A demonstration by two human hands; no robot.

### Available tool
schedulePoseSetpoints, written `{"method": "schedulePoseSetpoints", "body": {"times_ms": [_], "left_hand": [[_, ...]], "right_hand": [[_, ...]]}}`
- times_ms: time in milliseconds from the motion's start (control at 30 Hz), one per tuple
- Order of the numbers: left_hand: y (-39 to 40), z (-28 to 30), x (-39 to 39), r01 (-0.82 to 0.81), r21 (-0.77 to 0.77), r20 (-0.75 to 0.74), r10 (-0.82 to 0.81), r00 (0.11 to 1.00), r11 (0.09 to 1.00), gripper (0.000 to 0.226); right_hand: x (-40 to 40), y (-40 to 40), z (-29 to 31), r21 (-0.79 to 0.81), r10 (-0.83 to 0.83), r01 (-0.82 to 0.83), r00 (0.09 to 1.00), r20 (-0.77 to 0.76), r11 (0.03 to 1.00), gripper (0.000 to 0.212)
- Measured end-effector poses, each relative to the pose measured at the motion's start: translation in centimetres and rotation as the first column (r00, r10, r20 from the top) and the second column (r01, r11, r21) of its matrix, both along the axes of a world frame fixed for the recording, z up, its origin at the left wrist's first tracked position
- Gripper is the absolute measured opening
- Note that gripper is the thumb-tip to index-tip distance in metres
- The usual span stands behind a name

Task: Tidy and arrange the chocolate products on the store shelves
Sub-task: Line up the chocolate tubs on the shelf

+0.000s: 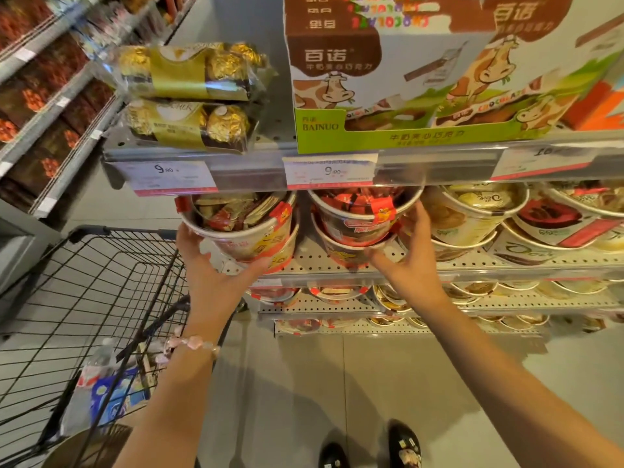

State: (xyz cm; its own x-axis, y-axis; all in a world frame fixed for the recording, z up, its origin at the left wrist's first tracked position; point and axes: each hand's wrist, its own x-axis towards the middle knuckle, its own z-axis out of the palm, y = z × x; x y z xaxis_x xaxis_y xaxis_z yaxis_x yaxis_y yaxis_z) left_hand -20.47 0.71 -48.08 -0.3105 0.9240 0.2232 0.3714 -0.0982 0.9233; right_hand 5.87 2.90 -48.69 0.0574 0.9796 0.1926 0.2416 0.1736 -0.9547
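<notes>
Two stacks of red-and-white chocolate tubs stand on the perforated middle shelf (pixel 472 261). My left hand (pixel 216 265) grips the left tub stack (pixel 246 224) from below and the side, thumb along its front. My right hand (pixel 410 261) holds the right tub stack (pixel 361 217), with fingers up its right side and thumb under the lower tub. Two clear packs of gold-foil chocolate balls (pixel 189 96) lie stacked on the shelf above at the left. A green and brown Bainuo chocolate display box (pixel 422 72) stands beside them.
A black wire shopping cart (pixel 94 298) with a bottle and packets stands at the lower left. Cream and red tubs (pixel 506 217) fill the shelf to the right of my hands. Lower shelves hold more tubs. Brown boxes line the shelving at the far left (pixel 44 96).
</notes>
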Motion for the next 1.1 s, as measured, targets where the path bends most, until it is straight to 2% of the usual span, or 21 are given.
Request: {"method": "schedulePoseSetpoints", "body": {"times_ms": [100,267,367,533,667,767,867,933,1100], "left_hand": [[1.1,-0.6,0.7,0.017,-0.047,0.021,-0.016,1.0,0.999,0.129],[1.8,-1.5,0.4,-0.058,-0.102,0.008,0.059,0.998,0.993,0.131],[2.0,-2.0,-0.1,-0.085,-0.078,-0.035,0.082,0.996,0.993,0.123],[2.4,-2.3,-0.2,-0.119,-0.072,-0.053,0.115,0.992,0.99,0.115],[3.0,-2.7,0.9,-0.179,-0.055,-0.072,0.175,0.982,0.982,0.113],[3.3,-2.9,0.9,-0.164,-0.062,-0.071,0.16,0.985,0.984,0.117],[3.3,-2.8,0.5,-0.123,-0.047,-0.012,0.122,0.992,0.991,0.121],[3.5,-2.7,0.3,-0.088,-0.041,0.028,0.089,0.996,0.995,0.125],[3.7,-2.9,0.3,-0.071,-0.055,0.045,0.074,0.996,0.996,0.122]], "right_hand": [[-1.0,1.1,-0.9,0.045,-0.032,0.03,0.999,0.03,0.999,0.107],[-1.2,2.5,-1.7,-0.018,-0.063,0.061,0.994,-0.085,0.998,0.116],[-1.4,2.7,-1.7,-0.014,-0.12,0.119,0.992,-0.028,0.993,0.113],[-2.4,2.8,-1.7,-0.005,-0.313,0.32,0.93,0.192,0.947,0.111],[-3.9,2.6,-2.1,0.023,-0.363,0.363,0.92,0.146,0.931,0.112],[-3.4,2.4,-2.2,0.037,-0.288,0.286,0.956,0.064,0.958,0.111],[-1.8,2.0,-2.5,-0.011,-0.124,0.124,0.991,-0.056,0.992,0.098],[-0.8,2.1,-2.5,-0.046,-0.063,0.06,0.995,-0.078,0.997,0.091],[0.8,3.1,-1.8,-0.072,0.019,-0.027,0.995,-0.102,0.997,0.107]]}}
